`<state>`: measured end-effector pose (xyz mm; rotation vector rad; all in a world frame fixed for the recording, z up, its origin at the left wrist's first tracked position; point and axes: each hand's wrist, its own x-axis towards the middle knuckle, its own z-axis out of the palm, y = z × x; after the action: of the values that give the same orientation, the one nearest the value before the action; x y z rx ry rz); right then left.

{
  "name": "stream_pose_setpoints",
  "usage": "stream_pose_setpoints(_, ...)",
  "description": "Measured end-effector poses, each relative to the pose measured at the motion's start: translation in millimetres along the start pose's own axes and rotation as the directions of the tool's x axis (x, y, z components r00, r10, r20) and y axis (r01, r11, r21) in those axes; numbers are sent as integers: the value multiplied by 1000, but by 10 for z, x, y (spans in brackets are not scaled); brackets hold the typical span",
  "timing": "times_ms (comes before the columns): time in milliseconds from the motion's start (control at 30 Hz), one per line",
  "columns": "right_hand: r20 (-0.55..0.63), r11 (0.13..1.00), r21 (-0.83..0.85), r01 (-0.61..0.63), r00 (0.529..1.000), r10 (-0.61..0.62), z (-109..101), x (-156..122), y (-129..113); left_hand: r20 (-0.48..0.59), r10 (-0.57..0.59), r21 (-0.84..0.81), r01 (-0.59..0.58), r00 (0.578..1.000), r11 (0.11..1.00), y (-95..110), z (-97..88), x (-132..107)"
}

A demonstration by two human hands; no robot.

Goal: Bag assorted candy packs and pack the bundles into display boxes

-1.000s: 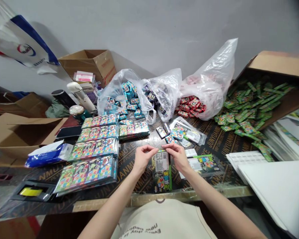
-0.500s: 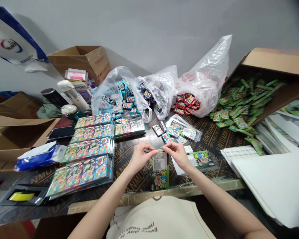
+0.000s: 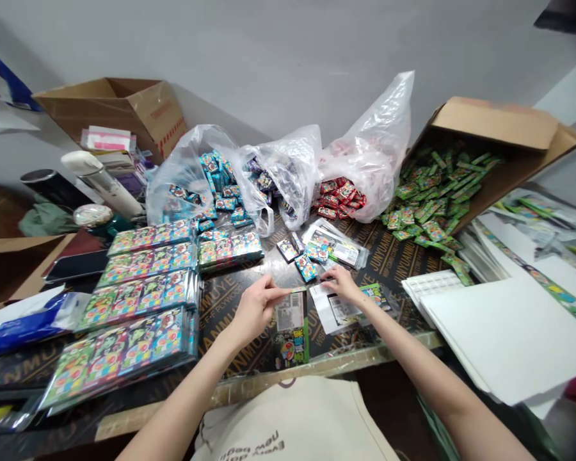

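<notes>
Sleeved packet (image 3: 290, 326), position? (Obs. 1)

— Flat on the dark printed table (image 3: 403, 256), at the near edge, right in front of the person. Barcode label on the upper half, bright cartoon print below. (Obs. 2)

— Hands? (Obs. 1)

— Apart. Left hand (image 3: 255, 310) pinches the packet's top edge, thumb against fingertips. Right hand (image 3: 340, 285) is off the packet, fingers down on a loose clear sleeve (image 3: 331, 312) just to the right. Whether it grips or only touches, cannot tell. (Obs. 2)

— Surroundings? (Obs. 1)

— Small blue pack (image 3: 307, 267) just beyond the right hand. Filled sleeves (image 3: 144, 288) stacked in rows to the left. At the back, three clear plastic bags side by side: blue-pack bag (image 3: 182, 173), middle bag (image 3: 297, 160), red-pack bag (image 3: 369, 153). Tipped cardboard box (image 3: 499, 121) far right, green packs (image 3: 432, 198) spilling onto the table. White sheets (image 3: 499, 326) near right (Obs. 2)
</notes>
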<state>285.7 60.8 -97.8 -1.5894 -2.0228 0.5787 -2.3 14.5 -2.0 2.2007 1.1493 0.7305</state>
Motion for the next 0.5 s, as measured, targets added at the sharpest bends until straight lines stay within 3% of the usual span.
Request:
stream_pose_setpoints(300,82,998,53,38,996,-42,162,-140,-141,2,-4,83,3,1000,997,47,23,-4)
stream_pose_setpoints(500,146,973,218,-71,988,39,-128,-15,-309,-49,-7,21,8,999,1000,78,9,-10)
